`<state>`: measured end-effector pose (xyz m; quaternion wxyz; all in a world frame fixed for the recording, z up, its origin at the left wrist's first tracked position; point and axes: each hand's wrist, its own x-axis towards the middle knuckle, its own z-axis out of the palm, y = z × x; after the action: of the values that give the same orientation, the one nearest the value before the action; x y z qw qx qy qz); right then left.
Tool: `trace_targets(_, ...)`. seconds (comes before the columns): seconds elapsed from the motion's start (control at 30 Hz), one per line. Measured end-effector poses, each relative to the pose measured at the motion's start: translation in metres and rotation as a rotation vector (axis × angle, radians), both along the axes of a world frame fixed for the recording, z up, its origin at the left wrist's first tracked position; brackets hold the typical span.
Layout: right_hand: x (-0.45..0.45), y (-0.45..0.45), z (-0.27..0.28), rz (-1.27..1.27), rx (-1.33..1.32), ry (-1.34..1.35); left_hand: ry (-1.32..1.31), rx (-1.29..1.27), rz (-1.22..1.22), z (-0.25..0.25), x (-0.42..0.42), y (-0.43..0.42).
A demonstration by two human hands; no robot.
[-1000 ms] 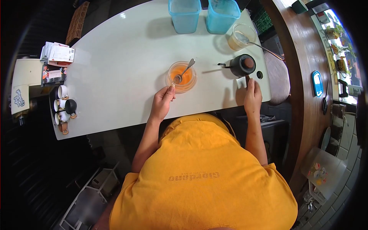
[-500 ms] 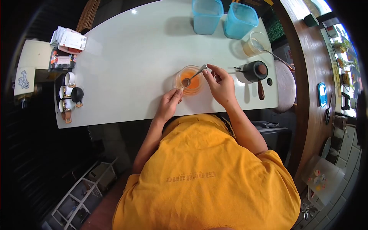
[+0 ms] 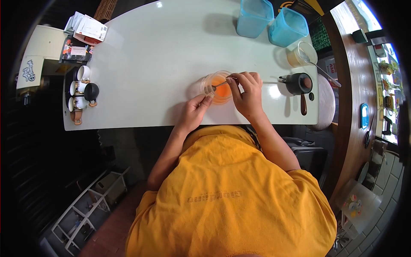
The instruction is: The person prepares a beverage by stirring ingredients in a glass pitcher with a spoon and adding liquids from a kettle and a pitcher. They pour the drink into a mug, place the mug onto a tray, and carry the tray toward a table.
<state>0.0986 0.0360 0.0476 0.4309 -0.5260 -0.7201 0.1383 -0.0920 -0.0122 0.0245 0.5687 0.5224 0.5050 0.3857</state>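
A clear cup with orange liquid (image 3: 221, 93) stands on the white table near its front edge. My right hand (image 3: 249, 93) pinches the handle of a metal spoon (image 3: 220, 84), whose bowl is over the cup's left side. With its thumb and fingers closed, my left hand (image 3: 195, 112) grips the cup's near-left rim. To the right stands a small dark pot (image 3: 296, 84) with a brown lid knob and a brown handle pointing toward me. Behind it is a clear tub (image 3: 301, 55) with pale contents and a long spoon resting in it.
Two blue containers (image 3: 254, 19) stand at the back right. Several cups (image 3: 84, 73) and stacked packets (image 3: 90, 29) are at the table's left end. A wooden counter (image 3: 353, 77) runs along the right, with a grey stool (image 3: 326, 103) beside the table.
My right hand has left the pot's handle and moved left to the spoon in the cup. My left hand stays at the cup's rim. The whole view has shifted, so the table's objects appear further right.
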Motion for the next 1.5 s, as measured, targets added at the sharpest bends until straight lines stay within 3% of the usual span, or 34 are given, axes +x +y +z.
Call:
trace_targets(0.67, -0.010, 0.007, 0.021, 0.216, 0.122, -0.362, 0.173, 0.030, -0.006, 0.027, -0.017, 0.000)
trace_targets(0.8, -0.010, -0.002, 0.024, 0.205, 0.073, -0.352, 0.194, 0.047, -0.017, 0.022, -0.019, -0.001)
trace_targets(0.97, -0.015, -0.015, 0.006, 0.009, -0.176, -0.016, 0.177, 0.044, -0.010, 0.026, -0.017, -0.001)
trace_targets(1.1, -0.015, -0.015, 0.014, -0.012, -0.253, -0.092, 0.184, 0.025, -0.021, 0.027, -0.020, 0.000)
trace_targets(1.17, -0.015, -0.011, 0.015, 0.060, -0.071, -0.187, 0.179, 0.019, -0.030, 0.027, -0.020, 0.000)
trace_targets(1.5, -0.015, -0.006, 0.029, 0.236, 0.057, -0.357, 0.248, 0.039, -0.060, 0.030, -0.020, 0.002)
